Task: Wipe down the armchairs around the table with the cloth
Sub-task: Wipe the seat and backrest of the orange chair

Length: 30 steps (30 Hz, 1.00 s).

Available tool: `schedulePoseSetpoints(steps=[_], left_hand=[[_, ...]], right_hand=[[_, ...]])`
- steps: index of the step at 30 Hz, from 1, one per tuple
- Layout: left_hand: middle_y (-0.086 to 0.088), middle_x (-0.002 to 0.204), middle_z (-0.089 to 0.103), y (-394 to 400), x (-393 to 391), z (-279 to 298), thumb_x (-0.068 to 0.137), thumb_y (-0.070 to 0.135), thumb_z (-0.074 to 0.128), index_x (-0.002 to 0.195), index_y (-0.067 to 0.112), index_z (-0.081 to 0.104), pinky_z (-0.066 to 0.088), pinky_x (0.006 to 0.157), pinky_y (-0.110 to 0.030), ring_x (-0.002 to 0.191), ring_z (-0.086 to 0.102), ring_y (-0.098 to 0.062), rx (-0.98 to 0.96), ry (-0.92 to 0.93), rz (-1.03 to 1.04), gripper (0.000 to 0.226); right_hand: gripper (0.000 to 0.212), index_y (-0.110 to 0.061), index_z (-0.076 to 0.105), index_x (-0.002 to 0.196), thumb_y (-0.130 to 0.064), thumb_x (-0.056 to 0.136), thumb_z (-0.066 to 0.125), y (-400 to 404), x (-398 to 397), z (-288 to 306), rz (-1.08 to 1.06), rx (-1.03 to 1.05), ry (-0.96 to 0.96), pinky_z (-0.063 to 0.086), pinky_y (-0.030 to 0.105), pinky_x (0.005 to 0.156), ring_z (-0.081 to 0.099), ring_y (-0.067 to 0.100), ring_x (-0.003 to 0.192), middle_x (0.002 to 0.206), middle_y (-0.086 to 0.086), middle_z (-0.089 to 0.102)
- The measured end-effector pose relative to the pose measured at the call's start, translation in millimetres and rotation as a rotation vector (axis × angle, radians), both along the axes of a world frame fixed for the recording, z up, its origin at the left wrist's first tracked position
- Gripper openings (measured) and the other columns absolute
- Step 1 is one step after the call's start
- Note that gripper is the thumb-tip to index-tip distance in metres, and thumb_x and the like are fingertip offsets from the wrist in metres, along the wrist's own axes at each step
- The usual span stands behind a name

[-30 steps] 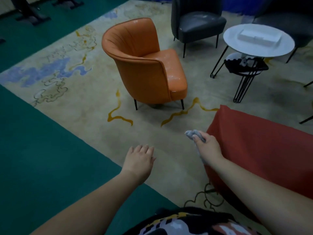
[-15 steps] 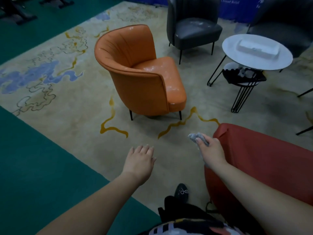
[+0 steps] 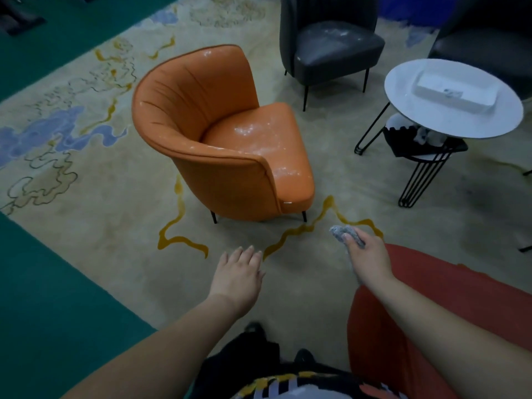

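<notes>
The right hand (image 3: pixel 367 254) grips a bunched grey cloth (image 3: pixel 344 233), its lower part hidden behind the palm. The left hand (image 3: pixel 237 273) hangs relaxed, fingers straight, holding nothing. At 12 o'clock stands the orange armchair (image 3: pixel 224 139), seat speckled white. At 2 o'clock, the round white table (image 3: pixel 489 125) carries a white box (image 3: pixel 456 93); the black basket (image 3: pixel 408 142) beneath holds blurred whitish items. 2 dark armchairs (image 3: pixel 331 38) are cut off at the top.

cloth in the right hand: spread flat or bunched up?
Bunched up. The grey cloth is a wad pinched in the right hand, its end poking past the fingers.
</notes>
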<state>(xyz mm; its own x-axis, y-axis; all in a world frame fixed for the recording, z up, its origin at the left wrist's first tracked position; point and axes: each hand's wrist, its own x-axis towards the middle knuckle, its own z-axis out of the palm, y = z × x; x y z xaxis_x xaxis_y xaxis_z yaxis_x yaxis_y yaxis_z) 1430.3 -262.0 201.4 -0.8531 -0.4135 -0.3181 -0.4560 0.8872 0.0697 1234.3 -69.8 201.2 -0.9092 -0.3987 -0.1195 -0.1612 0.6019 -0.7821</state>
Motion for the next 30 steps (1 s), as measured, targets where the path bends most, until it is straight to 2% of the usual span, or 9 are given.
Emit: schedulePoseSetpoints(steps=[6,9,12,15,17,19,21,24,30], left_hand=[[0.001,0.157,0.022,-59.0,-77.1,-4.5,0.100,0.043,0.023,0.149,0.023,0.022,0.011,0.116,-0.044,0.143,0.017,-0.022,0.027,0.012,-0.092,0.053],[0.000,0.157,0.021,-87.2,-122.5,-6.2,0.100,0.043,0.023,0.150,0.023,0.022,0.010,0.117,-0.045,0.144,0.017,-0.022,0.054,0.016,-0.135,0.053],[0.001,0.157,0.022,-109.6,-161.1,-8.8,0.101,0.042,0.022,0.150,0.023,0.020,0.010,0.116,-0.045,0.144,0.017,-0.023,0.061,-0.008,-0.199,0.053],[0.001,0.156,0.024,-126.0,-196.1,-9.5,0.100,0.043,0.022,0.150,0.023,0.021,0.010,0.116,-0.045,0.143,0.018,-0.022,0.057,-0.014,-0.257,0.053],[0.002,0.155,0.025,-133.1,-222.2,-10.4,0.100,0.044,0.022,0.149,0.024,0.021,0.010,0.116,-0.045,0.143,0.020,-0.022,0.064,-0.014,-0.288,0.053],[0.002,0.155,0.026,-136.9,-248.9,-12.7,0.100,0.044,0.023,0.149,0.023,0.022,0.011,0.116,-0.045,0.143,0.020,-0.021,0.061,-0.021,-0.298,0.054],[0.002,0.155,0.027,-139.5,-278.1,-16.2,0.100,0.044,0.023,0.149,0.022,0.023,0.013,0.116,-0.045,0.142,0.021,-0.022,0.071,-0.034,-0.293,0.054],[0.000,0.154,0.028,-140.4,-326.5,-22.5,0.100,0.045,0.023,0.149,0.021,0.022,0.016,0.115,-0.046,0.141,0.022,-0.024,0.056,-0.051,-0.310,0.055],[-0.002,0.155,0.027,-139.5,-425.7,-31.5,0.100,0.042,0.024,0.150,0.021,0.020,0.015,0.116,-0.047,0.142,0.020,-0.026,0.065,-0.123,-0.197,0.055]], right_hand=[[0.017,-0.014,0.071,0.102,-0.018,0.092,0.058,-40.4,-61.0,1.6,-0.043,-0.003,-0.006,0.043,0.030,0.064,0.063,0.022,0.078,0.084,0.008,0.068],[0.023,-0.014,0.071,0.110,-0.021,0.092,0.058,-55.7,-98.1,7.3,-0.083,0.017,-0.006,0.052,0.039,0.077,0.065,0.026,0.085,0.092,0.011,0.070],[0.028,-0.014,0.068,0.117,-0.023,0.092,0.059,-66.3,-129.4,9.8,-0.123,0.053,0.004,0.051,0.042,0.086,0.064,0.028,0.095,0.102,0.014,0.068],[0.029,-0.012,0.068,0.118,-0.022,0.092,0.060,-74.9,-154.3,9.1,-0.219,0.057,-0.004,0.049,0.043,0.089,0.062,0.034,0.097,0.102,0.020,0.066],[0.027,-0.009,0.068,0.116,-0.018,0.091,0.061,-78.6,-168.9,8.6,-0.254,0.042,-0.003,0.050,0.040,0.087,0.063,0.032,0.093,0.098,0.018,0.067],[0.022,-0.008,0.071,0.108,-0.014,0.090,0.061,-81.0,-185.7,6.6,-0.256,0.035,0.013,0.048,0.035,0.078,0.063,0.027,0.084,0.088,0.012,0.068],[0.016,-0.011,0.073,0.100,-0.012,0.089,0.061,-83.2,-208.6,4.7,-0.260,0.030,0.020,0.049,0.036,0.074,0.064,0.024,0.081,0.085,0.010,0.070],[0.017,-0.011,0.072,0.101,-0.013,0.089,0.059,-85.4,-260.5,-5.2,-0.252,-0.001,-0.046,0.052,0.042,0.082,0.065,0.027,0.088,0.094,0.015,0.069],[0.031,-0.008,0.064,0.122,-0.020,0.094,0.055,-82.1,-385.8,-17.7,-0.172,0.033,-0.155,0.046,0.035,0.096,0.060,0.023,0.106,0.117,0.014,0.062]])
